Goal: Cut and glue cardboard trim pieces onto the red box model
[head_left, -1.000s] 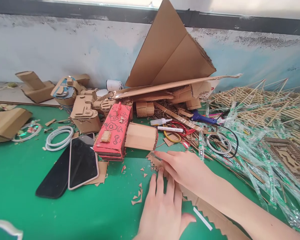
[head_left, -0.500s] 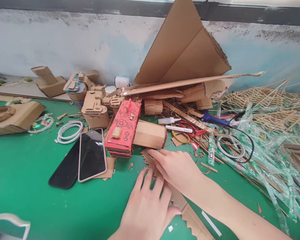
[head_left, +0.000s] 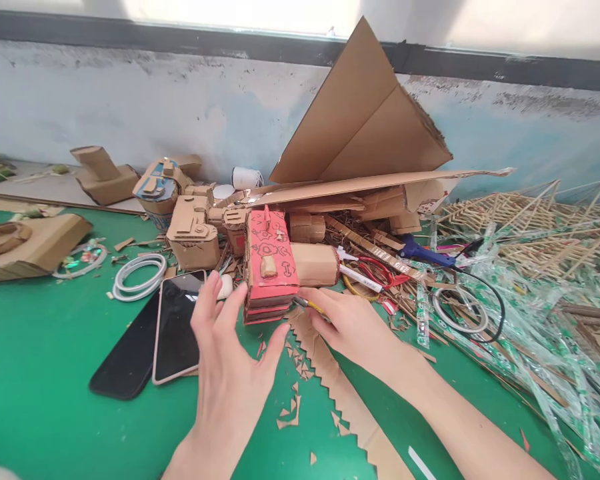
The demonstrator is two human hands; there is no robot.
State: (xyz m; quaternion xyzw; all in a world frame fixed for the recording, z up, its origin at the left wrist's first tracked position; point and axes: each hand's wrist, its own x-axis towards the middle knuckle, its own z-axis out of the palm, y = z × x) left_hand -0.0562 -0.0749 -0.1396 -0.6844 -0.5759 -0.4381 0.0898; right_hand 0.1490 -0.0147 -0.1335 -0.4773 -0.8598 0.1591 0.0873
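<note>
My left hand [head_left: 230, 370] is raised off the green mat with fingers spread, just in front of a red patterned cardboard box [head_left: 270, 263]. It holds nothing. My right hand [head_left: 353, 327] rests on the mat to the right of that box and grips a small yellow-handled craft knife [head_left: 307, 305], whose blade end points left toward the box. A long cardboard strip with a saw-toothed edge [head_left: 340, 387] lies on the mat under and in front of my right hand, with small triangular offcuts [head_left: 293, 413] beside it.
Two phones [head_left: 177, 327] lie left of the box, near a white cable coil [head_left: 137, 277]. Cardboard models [head_left: 193, 233] and large folded sheets [head_left: 360, 127] pile up against the wall. Red scissors [head_left: 375, 270], a blue glue gun [head_left: 423, 252], and bamboo sticks with plastic wrappers [head_left: 540, 267] fill the right.
My left hand has lifted off the toothed strip and moved left and up toward the red box. The red box now stands turned more end-on. My right hand shifted slightly toward the box.
</note>
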